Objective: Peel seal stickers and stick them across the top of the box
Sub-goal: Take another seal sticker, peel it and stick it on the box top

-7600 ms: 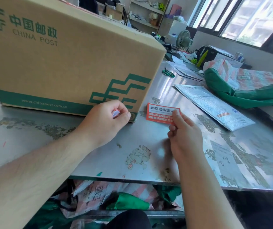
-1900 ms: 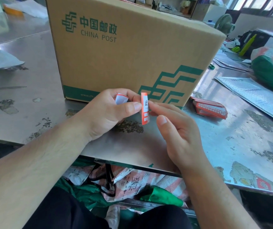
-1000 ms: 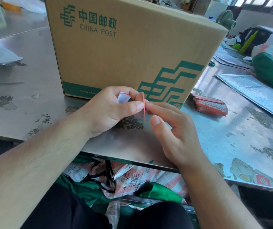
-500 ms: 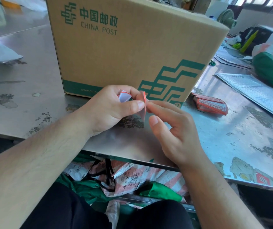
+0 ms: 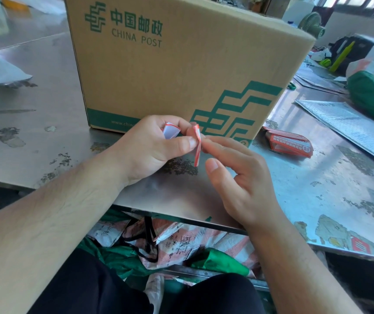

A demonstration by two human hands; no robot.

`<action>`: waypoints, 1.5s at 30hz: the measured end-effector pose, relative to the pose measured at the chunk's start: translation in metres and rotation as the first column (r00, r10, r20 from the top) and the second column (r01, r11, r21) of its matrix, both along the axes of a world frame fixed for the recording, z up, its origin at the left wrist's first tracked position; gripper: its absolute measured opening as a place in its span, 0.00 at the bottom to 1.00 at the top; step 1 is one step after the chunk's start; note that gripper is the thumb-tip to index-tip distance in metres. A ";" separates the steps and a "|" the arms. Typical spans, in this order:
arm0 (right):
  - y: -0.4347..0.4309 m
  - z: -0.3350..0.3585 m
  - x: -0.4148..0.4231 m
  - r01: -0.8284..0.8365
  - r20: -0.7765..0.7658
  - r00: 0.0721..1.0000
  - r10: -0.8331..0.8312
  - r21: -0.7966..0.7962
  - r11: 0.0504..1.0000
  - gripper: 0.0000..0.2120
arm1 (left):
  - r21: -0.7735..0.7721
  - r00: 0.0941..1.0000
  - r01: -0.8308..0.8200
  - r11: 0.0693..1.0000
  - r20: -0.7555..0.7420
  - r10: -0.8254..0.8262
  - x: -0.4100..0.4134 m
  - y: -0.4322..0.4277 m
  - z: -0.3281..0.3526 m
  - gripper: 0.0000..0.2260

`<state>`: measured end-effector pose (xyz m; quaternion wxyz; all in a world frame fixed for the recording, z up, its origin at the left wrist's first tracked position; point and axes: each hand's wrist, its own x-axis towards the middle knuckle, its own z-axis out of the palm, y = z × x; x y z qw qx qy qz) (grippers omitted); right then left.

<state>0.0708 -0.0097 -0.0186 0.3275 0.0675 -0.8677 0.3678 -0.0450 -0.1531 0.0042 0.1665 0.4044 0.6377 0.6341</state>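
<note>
The left hand (image 5: 152,146) is closed, its thumb and forefinger pinching a red seal sticker (image 5: 197,145) that is seen almost edge-on, with its long axis running roughly up and down; a curled scrap of white backing paper (image 5: 170,132) is tucked under the same hand's other fingers. The right hand (image 5: 238,177) is loosely open, its thumb apart from the forefinger, whose tip touches the sticker's right face, so it holds nothing firmly. Whether the sticker is already free of its liner cannot be told from this angle. The China Post box (image 5: 181,64) stands on the table (image 5: 317,189) directly beyond both hands, its top well above them and mostly out of view. By my judgement the coming move depends on that rise: the sticker must go up and forward, then turn flat across the top seam, and the left hand, which has the grip, is the nearer carrier. A bundle of 1 or more red stickers (image 5: 289,143) lies to the right of the right hand.
</note>
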 end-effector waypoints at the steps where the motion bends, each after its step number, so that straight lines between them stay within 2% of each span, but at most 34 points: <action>1: 0.000 0.000 0.000 0.000 -0.001 1.000 0.000 -0.003 1.000 0.19 | 0.006 1.000 0.002 1.000 0.003 -0.002 0.000 0.000 0.000 0.03; 10: 0.002 0.000 -0.002 -0.018 0.017 1.000 0.019 -0.070 0.997 0.21 | 0.024 0.999 0.005 1.000 0.035 -0.006 -0.003 0.001 -0.003 0.07; 13: 0.003 0.000 -0.002 -0.030 0.026 0.999 0.034 -0.132 0.991 0.21 | 0.048 0.997 0.009 0.999 0.077 -0.013 -0.008 0.000 -0.008 0.03; 16: 0.004 0.002 -0.001 -0.034 0.043 0.998 0.041 -0.153 0.988 0.21 | 0.082 0.993 0.052 0.995 0.104 -0.060 -0.010 0.000 -0.009 0.04; 20: 0.005 0.001 -0.001 -0.032 0.057 0.998 0.041 -0.149 0.988 0.22 | 0.130 0.984 0.105 0.986 0.127 -0.122 -0.013 -0.001 -0.009 0.11; 24: 0.005 0.001 -0.002 -0.046 0.057 0.997 0.055 -0.143 0.989 0.22 | 0.126 0.988 0.093 0.988 0.111 -0.108 -0.010 -0.001 -0.007 0.06; 30: 0.004 0.001 -0.001 -0.053 0.056 0.997 0.061 -0.135 0.989 0.22 | 0.131 0.989 0.058 0.990 0.130 -0.075 -0.008 -0.001 -0.006 0.04; 45: 0.003 0.001 -0.002 -0.067 0.097 0.992 0.077 -0.101 0.993 0.22 | 0.082 0.984 0.014 0.997 0.177 -0.029 -0.009 0.001 -0.005 0.06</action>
